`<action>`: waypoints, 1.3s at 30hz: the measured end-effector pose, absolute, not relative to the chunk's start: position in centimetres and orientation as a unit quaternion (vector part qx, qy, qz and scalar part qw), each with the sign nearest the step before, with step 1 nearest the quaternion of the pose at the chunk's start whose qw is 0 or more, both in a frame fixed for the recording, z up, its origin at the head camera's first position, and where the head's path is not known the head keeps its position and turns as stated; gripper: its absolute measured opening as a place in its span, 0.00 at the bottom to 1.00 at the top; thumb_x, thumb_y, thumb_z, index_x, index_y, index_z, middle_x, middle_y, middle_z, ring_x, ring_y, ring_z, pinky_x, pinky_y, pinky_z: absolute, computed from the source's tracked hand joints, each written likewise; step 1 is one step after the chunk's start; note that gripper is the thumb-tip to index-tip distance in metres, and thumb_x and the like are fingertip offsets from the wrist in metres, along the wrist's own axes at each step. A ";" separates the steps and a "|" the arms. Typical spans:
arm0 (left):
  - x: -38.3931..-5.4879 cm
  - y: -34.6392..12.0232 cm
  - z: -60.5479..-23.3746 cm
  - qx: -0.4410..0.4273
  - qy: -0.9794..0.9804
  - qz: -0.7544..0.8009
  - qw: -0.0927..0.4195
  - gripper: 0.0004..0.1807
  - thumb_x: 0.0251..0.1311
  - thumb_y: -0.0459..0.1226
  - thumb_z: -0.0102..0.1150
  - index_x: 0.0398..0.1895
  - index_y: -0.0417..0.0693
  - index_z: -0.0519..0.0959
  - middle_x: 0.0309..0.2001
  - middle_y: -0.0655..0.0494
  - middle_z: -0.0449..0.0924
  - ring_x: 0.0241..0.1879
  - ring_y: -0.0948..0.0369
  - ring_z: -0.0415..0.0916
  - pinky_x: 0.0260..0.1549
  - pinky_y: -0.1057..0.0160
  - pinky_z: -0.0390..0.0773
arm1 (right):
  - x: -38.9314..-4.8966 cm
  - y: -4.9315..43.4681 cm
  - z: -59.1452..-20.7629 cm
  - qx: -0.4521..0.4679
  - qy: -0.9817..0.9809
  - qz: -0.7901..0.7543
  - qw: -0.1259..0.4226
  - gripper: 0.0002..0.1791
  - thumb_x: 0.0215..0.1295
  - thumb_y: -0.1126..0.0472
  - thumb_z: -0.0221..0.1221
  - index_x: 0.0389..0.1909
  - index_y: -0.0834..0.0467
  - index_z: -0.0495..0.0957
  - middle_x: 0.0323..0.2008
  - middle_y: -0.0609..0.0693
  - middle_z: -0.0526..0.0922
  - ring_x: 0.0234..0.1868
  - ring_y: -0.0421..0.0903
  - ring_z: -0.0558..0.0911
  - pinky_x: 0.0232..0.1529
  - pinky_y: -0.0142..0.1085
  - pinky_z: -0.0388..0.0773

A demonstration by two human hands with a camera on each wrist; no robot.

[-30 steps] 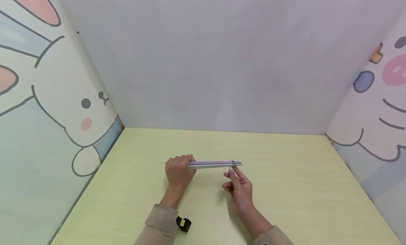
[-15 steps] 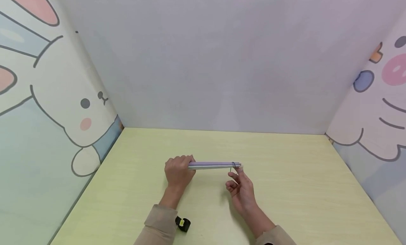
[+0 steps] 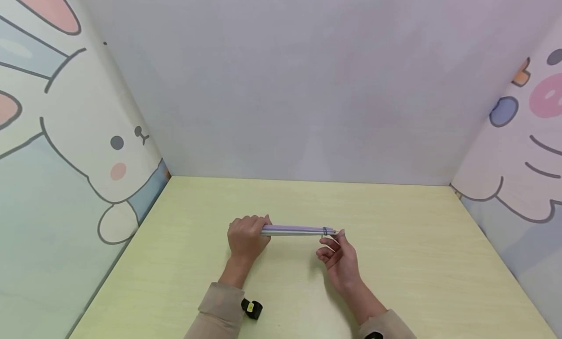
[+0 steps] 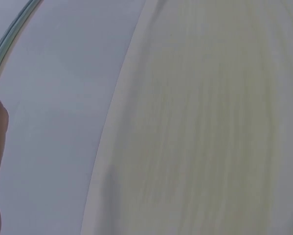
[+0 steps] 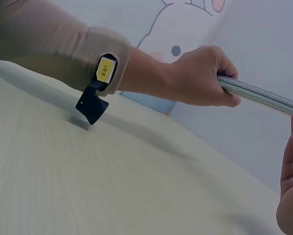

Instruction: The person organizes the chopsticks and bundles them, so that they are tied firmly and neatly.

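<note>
My left hand [image 3: 247,237] grips a bundle of slim pale purple and greenish-white sticks [image 3: 294,230], fingers wrapped over its left end. The bundle lies level above the table, pointing right. Around it near the right end sits a thin dark tie [image 3: 325,231], a short end hanging below. My right hand [image 3: 342,266] has thumb and a finger pinched at the thin tip just past the tie, its other fingers loosely bent. In the right wrist view the sticks [image 5: 259,95] run from the left fist toward the right fingers. The left wrist view catches only the sticks' edge [image 4: 9,39].
Below is a pale yellow table [image 3: 417,251], with a grey wall [image 3: 281,85] behind. Printed cartoon panels stand at the left [image 3: 88,134] and right [image 3: 518,144]. A black wrist mount [image 3: 252,309] with a yellow label sticks out from the left cuff.
My right hand has moved slightly right, from the dangling end of the tie to the tip of the sticks. The left hand keeps its grip nearly unmoved.
</note>
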State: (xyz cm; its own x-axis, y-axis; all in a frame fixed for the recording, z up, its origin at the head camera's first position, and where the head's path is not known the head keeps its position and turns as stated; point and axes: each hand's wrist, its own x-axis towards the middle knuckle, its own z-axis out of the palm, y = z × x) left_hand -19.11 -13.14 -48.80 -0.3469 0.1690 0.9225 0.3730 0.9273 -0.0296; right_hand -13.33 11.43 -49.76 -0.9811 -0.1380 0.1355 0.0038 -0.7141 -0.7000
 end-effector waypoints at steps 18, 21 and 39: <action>-19.0 -13.4 -48.9 -0.188 -0.806 -0.092 0.553 0.16 0.55 0.40 0.59 0.11 0.49 0.74 0.12 0.59 0.75 0.11 0.61 0.67 0.13 0.62 0.68 | -15.4 14.6 -48.9 -0.179 0.610 -0.772 0.003 0.17 0.79 0.64 0.48 0.44 0.70 0.83 0.34 0.51 0.89 0.29 0.43 0.88 0.35 0.35 0.84; -19.1 -13.4 -48.9 -0.191 -0.806 -0.089 0.553 0.16 0.56 0.40 0.59 0.11 0.49 0.73 0.12 0.59 0.75 0.10 0.61 0.67 0.12 0.62 0.68 | -15.5 15.0 -48.8 -0.190 0.636 -0.748 0.009 0.17 0.78 0.65 0.49 0.46 0.77 0.78 0.35 0.51 0.89 0.30 0.43 0.88 0.36 0.36 0.85; -18.9 -13.4 -48.9 -0.199 -0.809 -0.101 0.543 0.18 0.61 0.40 0.54 0.12 0.49 0.75 0.13 0.59 0.76 0.11 0.60 0.70 0.14 0.60 0.70 | -15.3 15.4 -48.4 -0.244 0.722 -0.641 -0.088 0.12 0.61 0.78 0.63 0.46 0.69 0.82 0.32 0.54 0.85 0.26 0.41 0.83 0.26 0.33 0.81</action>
State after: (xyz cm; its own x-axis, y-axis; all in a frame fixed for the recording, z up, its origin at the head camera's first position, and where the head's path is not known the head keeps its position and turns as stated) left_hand -18.95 -13.40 -48.86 -0.3304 0.2119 0.9198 0.4312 0.9007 -0.0526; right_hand -15.31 15.44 -48.37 -0.8658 -0.2384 0.4400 -0.4651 0.0589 -0.8833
